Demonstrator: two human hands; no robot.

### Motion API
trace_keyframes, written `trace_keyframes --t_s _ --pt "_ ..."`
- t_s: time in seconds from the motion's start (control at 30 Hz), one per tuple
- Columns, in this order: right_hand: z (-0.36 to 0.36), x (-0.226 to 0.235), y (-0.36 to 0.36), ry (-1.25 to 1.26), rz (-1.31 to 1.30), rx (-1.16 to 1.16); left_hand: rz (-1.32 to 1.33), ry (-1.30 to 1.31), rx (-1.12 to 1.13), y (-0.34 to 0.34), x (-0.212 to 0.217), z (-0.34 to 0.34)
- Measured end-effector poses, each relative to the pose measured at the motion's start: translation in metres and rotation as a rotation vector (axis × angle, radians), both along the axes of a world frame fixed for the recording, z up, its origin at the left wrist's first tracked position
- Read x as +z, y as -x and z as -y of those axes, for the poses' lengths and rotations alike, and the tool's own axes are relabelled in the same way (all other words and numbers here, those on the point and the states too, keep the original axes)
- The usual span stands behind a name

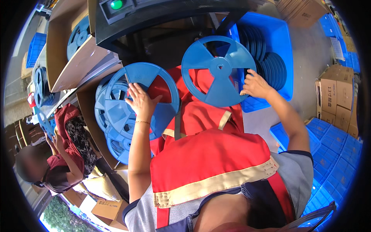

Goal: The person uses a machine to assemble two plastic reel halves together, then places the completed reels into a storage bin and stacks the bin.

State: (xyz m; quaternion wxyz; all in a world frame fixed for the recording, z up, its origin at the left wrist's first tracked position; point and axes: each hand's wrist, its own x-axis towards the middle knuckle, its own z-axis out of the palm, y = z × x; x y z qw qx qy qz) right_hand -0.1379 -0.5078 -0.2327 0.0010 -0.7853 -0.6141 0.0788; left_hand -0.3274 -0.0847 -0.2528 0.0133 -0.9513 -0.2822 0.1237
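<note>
At the far left a seated co-worker (58, 154) in a dark red top bends over a blue reel of their own. Next to them, a cardboard box (91, 127) stands packed with blue plastic reels (112, 131). The person's left hand (141, 101) lies flat, fingers spread, on the top reel (145, 98) of that stack, pressing on it rather than gripping. Their red vest (208, 162) with tan trim fills the middle. Further right, the right hand (256, 85) pinches the edge of a second reel (219, 70), holding it up and tilted. Behind it sits a blue bin (284, 42) stacked with more reels.
</note>
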Motion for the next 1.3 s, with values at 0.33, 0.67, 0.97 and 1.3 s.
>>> trace_keyframes --t_s 0.33,0.67,0.97,1.3 --pt "-0.026 -0.033 0.015 -0.198 -0.236 -0.274 -0.083 0.212 0.284 0.028 0.028 -0.025" --pt "-0.095 -0.003 -0.05 0.538 -0.237 -0.171 -0.007 0.756 0.2 0.038 0.015 -0.082" --pt "-0.162 0.008 -0.056 0.804 -0.05 0.127 0.019 0.622 0.254 0.027 0.007 -0.059" --pt "-0.173 -0.019 -0.066 0.722 -0.192 -0.041 -0.024 0.704 0.158 0.027 0.027 -0.067"
